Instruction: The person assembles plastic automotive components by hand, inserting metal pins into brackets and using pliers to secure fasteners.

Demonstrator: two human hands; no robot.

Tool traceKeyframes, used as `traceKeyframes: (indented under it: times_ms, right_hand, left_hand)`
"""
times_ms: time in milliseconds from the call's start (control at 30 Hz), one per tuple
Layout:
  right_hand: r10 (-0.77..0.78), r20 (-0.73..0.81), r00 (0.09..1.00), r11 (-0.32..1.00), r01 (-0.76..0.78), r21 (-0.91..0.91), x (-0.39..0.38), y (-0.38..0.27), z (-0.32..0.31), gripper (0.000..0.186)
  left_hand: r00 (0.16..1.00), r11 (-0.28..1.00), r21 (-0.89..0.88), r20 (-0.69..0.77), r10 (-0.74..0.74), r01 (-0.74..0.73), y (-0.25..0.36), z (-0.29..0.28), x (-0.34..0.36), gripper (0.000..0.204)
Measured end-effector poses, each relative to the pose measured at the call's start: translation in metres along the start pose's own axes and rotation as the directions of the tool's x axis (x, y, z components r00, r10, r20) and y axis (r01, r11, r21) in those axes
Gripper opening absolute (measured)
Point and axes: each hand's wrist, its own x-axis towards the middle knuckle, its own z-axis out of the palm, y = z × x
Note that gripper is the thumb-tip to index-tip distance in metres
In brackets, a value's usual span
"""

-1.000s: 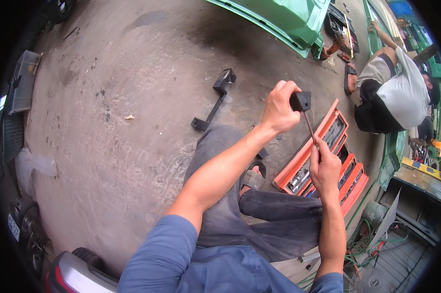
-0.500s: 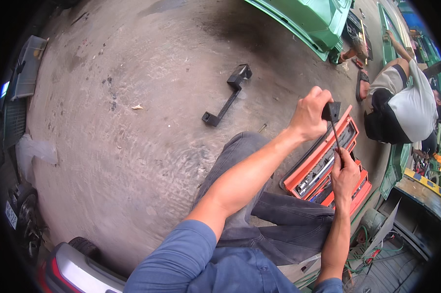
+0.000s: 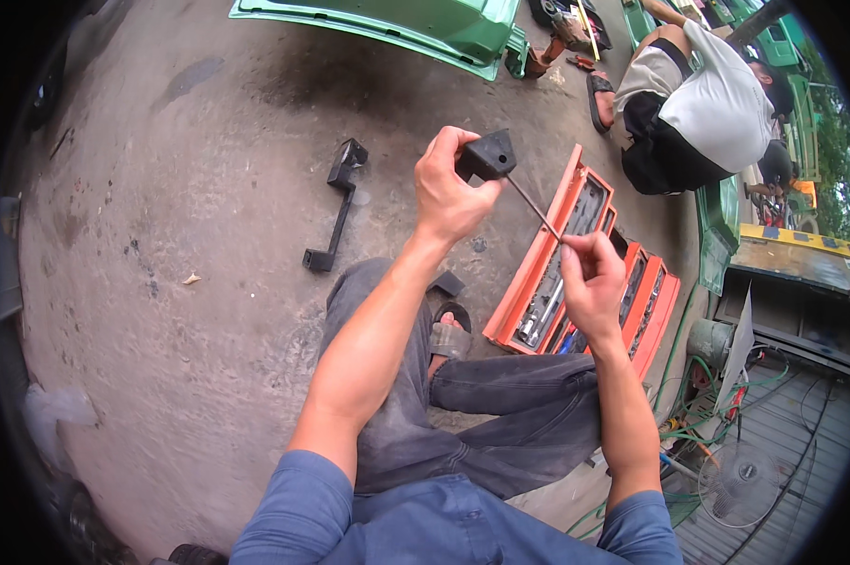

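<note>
Concrete floor (image 3: pixel 208 367), stained and scuffed, spreads under the whole work area; directions are taken from the centre of the view. Plastic sheet (image 3: pixel 60 407) lies at 8 o'clock, near the left rim. Black bracket (image 3: pixel 342 215), a bar with a box-like piece at each end, rests on the floor at 10 o'clock, not touched by either hand.

Left hand (image 3: pixel 447 196), between 12 and 1 o'clock, grasps the block from its left side. Step in hand, as judged: the rod is being applied to the block above the floor. Next move, as judged, calls for a firm left grip and the rod lined up with the block before any force goes on.

Block (image 3: pixel 489 153) is at 1 o'clock: black, angular, one flat face turned outward with a round hole. Its left portion is hidden by fingers. Rod (image 3: pixel 534 208), thin and dark, slants from the block's lower edge toward 3 o'clock; whether its tip is inserted or only touching cannot be told.

Right hand (image 3: pixel 594 281), at 3 o'clock, pinches the rod's near end between thumb and fingers. Toolbox (image 3: pixel 522 287), orange-red, stands open behind and below that hand. Co-worker (image 3: pixel 717 108) sits or crouches farther out at 2 o'clock.
</note>
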Motion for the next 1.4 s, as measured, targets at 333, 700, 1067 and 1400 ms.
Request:
traceKeyframes:
  times_ms: [333,700,1067,1400]
  right_hand:
    - [0.358,0.294,0.886,0.623,-0.461,0.632,0.001,-0.011,0.001,0.029]
    - [-0.239,0.453,0.859,0.614,0.495,-0.614,0.001,-0.015,0.006,0.05]
    - [0.206,0.913,0.352,0.526,-0.827,0.2,0.022,0.001,-0.001,0.043]
    - [0.074,0.115,0.991,0.923,-0.024,-0.383,0.014,-0.018,0.013,0.018]
  left_hand:
    - [0.993,0.986,-0.121,0.045,-0.111,0.116,-0.007,-0.016,0.002,0.05]
    - [0.991,0.994,-0.107,0.134,-0.022,0.036,-0.007,-0.033,0.007,0.053]
    - [0.949,0.984,-0.072,0.264,0.174,-0.16,-0.007,-0.039,0.0,0.052]
    - [0.996,0.996,-0.037,0.041,0.083,-0.081,-0.011,-0.034,0.0,0.054]
